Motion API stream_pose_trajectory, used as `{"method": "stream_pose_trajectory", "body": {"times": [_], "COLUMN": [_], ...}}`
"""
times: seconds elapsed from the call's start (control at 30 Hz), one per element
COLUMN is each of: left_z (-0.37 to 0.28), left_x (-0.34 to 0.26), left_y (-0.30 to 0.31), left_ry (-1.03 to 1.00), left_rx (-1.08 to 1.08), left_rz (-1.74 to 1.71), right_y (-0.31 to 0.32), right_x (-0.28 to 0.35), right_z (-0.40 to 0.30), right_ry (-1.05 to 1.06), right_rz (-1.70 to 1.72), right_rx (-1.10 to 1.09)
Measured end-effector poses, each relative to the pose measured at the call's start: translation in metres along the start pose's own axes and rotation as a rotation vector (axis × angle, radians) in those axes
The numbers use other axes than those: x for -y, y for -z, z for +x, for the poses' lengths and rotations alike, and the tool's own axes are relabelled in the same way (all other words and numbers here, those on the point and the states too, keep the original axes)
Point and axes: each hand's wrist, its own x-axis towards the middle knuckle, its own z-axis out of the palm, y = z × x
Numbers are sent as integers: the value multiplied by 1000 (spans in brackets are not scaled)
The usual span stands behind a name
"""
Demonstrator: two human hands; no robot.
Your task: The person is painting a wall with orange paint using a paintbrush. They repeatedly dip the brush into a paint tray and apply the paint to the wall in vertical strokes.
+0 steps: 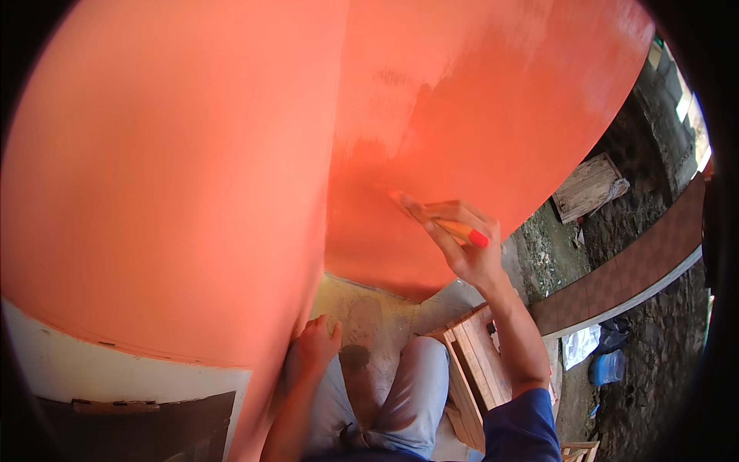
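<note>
My right hand (pixel 476 239) is shut on a paintbrush (pixel 459 230) with an orange-yellow handle and a red end. The brush's bristle end is blurred and points at the right-hand wall section (pixel 398 222), where darker, wet-looking orange paint meets a paler coat. My left hand (pixel 319 345) rests by my left knee, close to the lower edge of the left-hand wall section (pixel 173 190). Nothing shows in that hand, and its thumb stands apart from the fingers. Both wall sections are orange and meet at a vertical corner.
Beside my right leg (pixel 424 375) stands a wooden crate (pixel 476 355). A tiled ledge (pixel 623 271) curves along the right. Beyond it lie a blue plastic container (pixel 607 368), a white plastic bag (pixel 580 345) and a wooden board (pixel 588 187). A dark opening (pixel 144 427) is at lower left.
</note>
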Motion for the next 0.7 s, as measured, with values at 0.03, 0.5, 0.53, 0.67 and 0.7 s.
{"method": "stream_pose_trajectory", "body": {"times": [0.03,0.5,0.53,0.67,0.7], "left_z": [2,-1,-4,-5,-2], "left_x": [-5,2,7,11,7], "left_y": [2,-5,-5,-9,-9], "left_ry": [-3,-4,1,18,15], "left_rx": [3,-30,-53,-57,-37], "left_rz": [8,10,13,-18,-35], "right_y": [-7,50,46,-14,-37], "right_x": [-6,97,104,78,49], "right_z": [27,240,234,131,100], "right_ry": [92,508,581,295,298], "right_rz": [-11,-465,-506,-434,-406], "right_rx": [36,-159,-221,165,312]}}
